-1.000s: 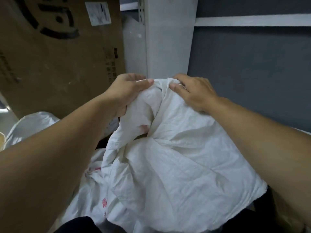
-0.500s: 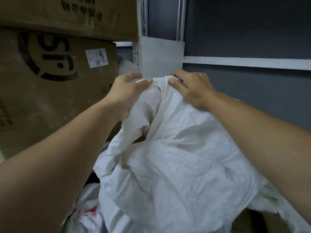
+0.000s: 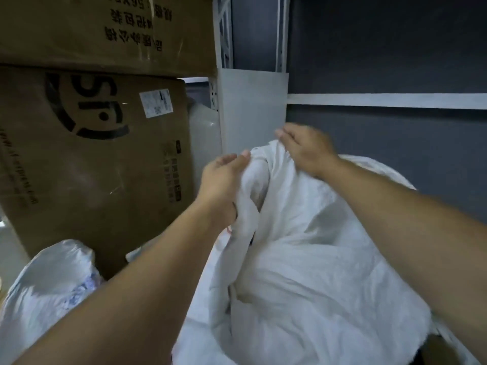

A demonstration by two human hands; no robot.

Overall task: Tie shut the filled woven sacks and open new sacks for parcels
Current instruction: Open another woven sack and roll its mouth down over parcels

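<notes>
A crumpled white woven sack [image 3: 311,272] hangs in front of me, held up by its top edge. My left hand [image 3: 224,180] grips a bunched fold of the sack's mouth on the left, thumb on top. My right hand [image 3: 305,151] pinches the top edge a little higher and to the right; it is blurred by motion. A dark gap shows between the folds just below my left hand. The sack's lower part drapes down toward the bottom of the view.
Large cardboard boxes [image 3: 92,159] are stacked on the left. A white metal rack post and panel [image 3: 253,109] stand behind the sack against a dark grey wall [image 3: 395,61]. Another white bag [image 3: 47,280] lies at lower left.
My view has tilted up, so the hands sit lower in the frame. My right hand has risen above the left and drawn the sack's edge upward and to the right.
</notes>
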